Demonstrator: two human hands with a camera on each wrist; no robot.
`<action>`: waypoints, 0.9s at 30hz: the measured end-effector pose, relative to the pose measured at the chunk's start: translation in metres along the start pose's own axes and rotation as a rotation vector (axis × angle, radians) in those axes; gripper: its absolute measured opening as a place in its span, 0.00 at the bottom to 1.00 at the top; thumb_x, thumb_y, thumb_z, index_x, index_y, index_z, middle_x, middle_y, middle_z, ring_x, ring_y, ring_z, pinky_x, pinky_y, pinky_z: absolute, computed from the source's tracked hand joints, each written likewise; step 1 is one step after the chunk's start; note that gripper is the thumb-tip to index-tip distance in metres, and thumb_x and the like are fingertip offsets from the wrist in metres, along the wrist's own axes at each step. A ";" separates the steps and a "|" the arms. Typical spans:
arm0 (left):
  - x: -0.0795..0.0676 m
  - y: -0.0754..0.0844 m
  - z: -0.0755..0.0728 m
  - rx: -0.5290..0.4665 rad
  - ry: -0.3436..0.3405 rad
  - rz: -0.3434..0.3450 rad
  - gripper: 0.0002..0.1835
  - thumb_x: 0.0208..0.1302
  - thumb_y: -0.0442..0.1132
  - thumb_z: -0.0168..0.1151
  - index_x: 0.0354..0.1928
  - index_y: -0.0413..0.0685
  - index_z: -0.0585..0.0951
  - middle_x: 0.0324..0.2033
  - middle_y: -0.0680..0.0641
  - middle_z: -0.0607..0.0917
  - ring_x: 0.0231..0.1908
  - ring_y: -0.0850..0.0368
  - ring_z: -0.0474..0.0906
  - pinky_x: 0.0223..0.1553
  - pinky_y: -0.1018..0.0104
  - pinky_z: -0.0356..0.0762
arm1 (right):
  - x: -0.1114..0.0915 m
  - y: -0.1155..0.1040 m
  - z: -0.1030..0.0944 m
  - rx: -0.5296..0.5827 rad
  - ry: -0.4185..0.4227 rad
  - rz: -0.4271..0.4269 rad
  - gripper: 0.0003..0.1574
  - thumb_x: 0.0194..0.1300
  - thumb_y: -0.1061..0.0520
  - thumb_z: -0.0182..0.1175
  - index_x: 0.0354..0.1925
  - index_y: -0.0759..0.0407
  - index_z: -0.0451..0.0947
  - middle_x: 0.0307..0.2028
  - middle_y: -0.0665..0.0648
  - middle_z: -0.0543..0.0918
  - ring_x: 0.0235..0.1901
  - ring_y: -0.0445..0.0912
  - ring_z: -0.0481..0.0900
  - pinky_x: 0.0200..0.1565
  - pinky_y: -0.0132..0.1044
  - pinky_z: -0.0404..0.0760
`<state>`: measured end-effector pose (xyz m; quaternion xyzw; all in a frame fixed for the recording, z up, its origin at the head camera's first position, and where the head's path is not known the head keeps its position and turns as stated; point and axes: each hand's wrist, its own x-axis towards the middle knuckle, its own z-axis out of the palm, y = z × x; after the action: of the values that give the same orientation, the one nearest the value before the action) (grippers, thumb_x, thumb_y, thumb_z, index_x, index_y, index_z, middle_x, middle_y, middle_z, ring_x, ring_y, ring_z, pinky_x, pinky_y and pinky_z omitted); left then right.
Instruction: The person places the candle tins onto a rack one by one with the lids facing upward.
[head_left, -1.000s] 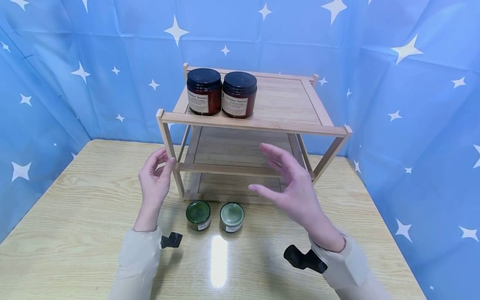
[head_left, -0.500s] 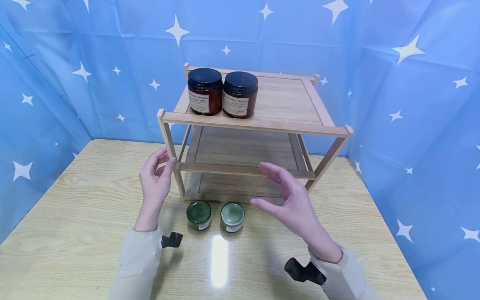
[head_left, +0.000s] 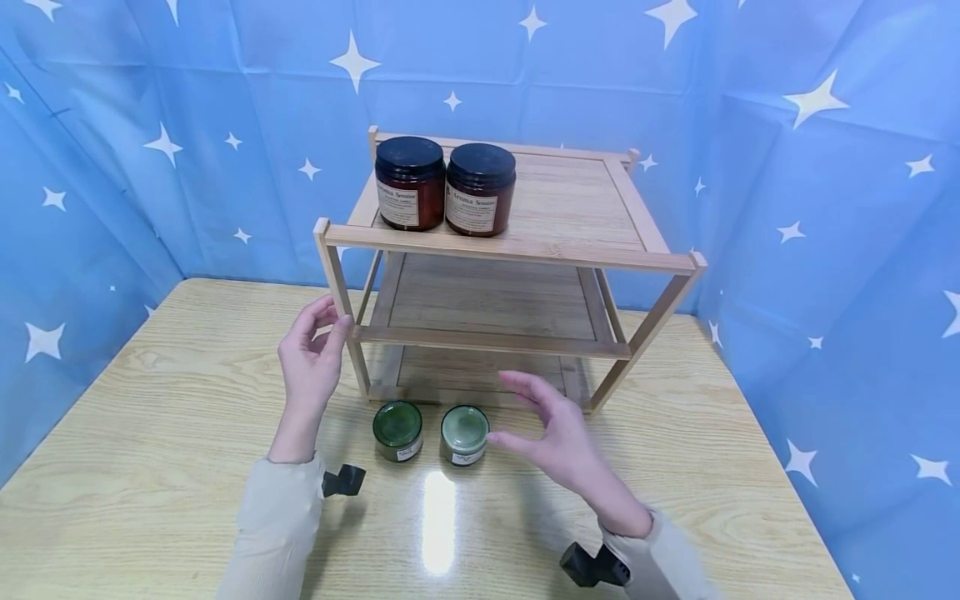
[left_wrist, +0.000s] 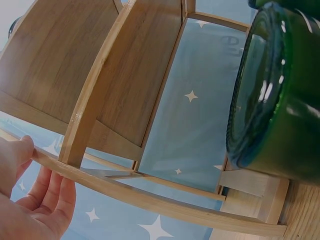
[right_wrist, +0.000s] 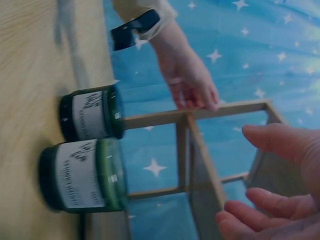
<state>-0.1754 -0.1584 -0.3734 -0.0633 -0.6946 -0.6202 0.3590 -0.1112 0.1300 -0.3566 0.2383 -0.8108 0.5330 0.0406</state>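
Note:
A three-tier wooden shelf rack [head_left: 487, 340] stands on the table. My left hand [head_left: 311, 358] holds its left front post, thumb on one side and fingers on the other; the left wrist view shows the same hold on the wooden post [left_wrist: 165, 202]. Two green glass jars stand in front of the rack: a dark green jar [head_left: 397, 425] on the left and a pale green jar [head_left: 464, 427] to its right, both with white labels [right_wrist: 80, 172]. Beside the pale jar, my right hand [head_left: 555, 437] hovers with thumb and fingers spread apart, holding nothing.
On the rack's top tier, towards the left, two brown jars with black lids stand side by side: a left brown jar [head_left: 409, 187] and a right brown jar [head_left: 478, 192]. Blue star-patterned cloth [head_left: 225, 100] hangs behind and at both sides of the table [head_left: 150, 433].
My right hand has come down and to the left, from in front of the middle tier to beside the pale green jar. My left hand keeps its place on the post.

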 end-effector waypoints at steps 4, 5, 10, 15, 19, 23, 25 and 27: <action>0.000 0.001 0.000 -0.001 0.002 0.000 0.13 0.64 0.26 0.60 0.50 0.28 0.78 0.36 0.43 0.82 0.40 0.60 0.79 0.41 0.75 0.79 | -0.001 0.011 0.006 -0.005 -0.016 0.018 0.39 0.46 0.68 0.75 0.57 0.72 0.71 0.56 0.67 0.77 0.56 0.61 0.74 0.59 0.49 0.72; 0.000 0.001 0.000 -0.005 0.002 0.001 0.13 0.64 0.26 0.60 0.50 0.28 0.78 0.35 0.43 0.82 0.40 0.60 0.79 0.40 0.75 0.79 | -0.001 0.014 0.008 -0.010 -0.024 0.028 0.39 0.46 0.68 0.75 0.57 0.72 0.71 0.56 0.67 0.77 0.56 0.61 0.74 0.59 0.49 0.72; 0.000 -0.001 0.000 -0.023 0.002 0.009 0.13 0.64 0.26 0.60 0.49 0.27 0.78 0.35 0.44 0.82 0.39 0.62 0.79 0.40 0.76 0.79 | -0.003 0.030 0.018 0.000 -0.057 0.083 0.40 0.46 0.67 0.75 0.58 0.71 0.71 0.55 0.68 0.77 0.56 0.60 0.74 0.58 0.52 0.72; 0.000 -0.002 0.000 -0.015 -0.001 0.012 0.13 0.64 0.27 0.60 0.50 0.27 0.78 0.35 0.43 0.82 0.39 0.62 0.79 0.40 0.76 0.79 | -0.004 0.043 0.027 0.007 -0.094 0.117 0.42 0.46 0.66 0.75 0.59 0.74 0.69 0.55 0.72 0.75 0.56 0.62 0.73 0.59 0.52 0.72; 0.000 -0.001 0.000 -0.015 -0.001 0.009 0.13 0.64 0.25 0.60 0.50 0.27 0.78 0.35 0.46 0.82 0.40 0.59 0.80 0.40 0.76 0.79 | -0.004 0.050 0.033 0.010 -0.108 0.131 0.44 0.44 0.66 0.76 0.58 0.76 0.68 0.55 0.73 0.75 0.56 0.63 0.73 0.58 0.53 0.72; 0.000 -0.001 0.000 -0.016 -0.002 0.012 0.13 0.64 0.26 0.60 0.50 0.27 0.78 0.35 0.45 0.82 0.40 0.61 0.79 0.40 0.76 0.79 | -0.004 0.055 0.039 0.007 -0.113 0.158 0.46 0.43 0.66 0.77 0.59 0.75 0.68 0.55 0.72 0.75 0.56 0.64 0.73 0.58 0.52 0.72; 0.000 -0.001 0.000 -0.016 -0.003 0.012 0.13 0.64 0.27 0.60 0.50 0.27 0.78 0.35 0.44 0.82 0.40 0.61 0.79 0.41 0.76 0.79 | -0.005 0.057 0.041 0.002 -0.111 0.158 0.46 0.42 0.66 0.77 0.58 0.75 0.68 0.55 0.72 0.75 0.55 0.64 0.73 0.57 0.52 0.73; 0.000 -0.001 0.000 -0.013 -0.004 0.010 0.13 0.65 0.27 0.60 0.50 0.27 0.78 0.35 0.43 0.82 0.40 0.60 0.79 0.41 0.75 0.79 | -0.005 0.059 0.043 0.003 -0.109 0.153 0.46 0.41 0.67 0.77 0.58 0.76 0.68 0.54 0.72 0.75 0.54 0.65 0.73 0.56 0.52 0.74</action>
<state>-0.1758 -0.1589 -0.3744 -0.0704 -0.6908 -0.6229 0.3604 -0.1244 0.1121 -0.4267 0.2044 -0.8269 0.5221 -0.0446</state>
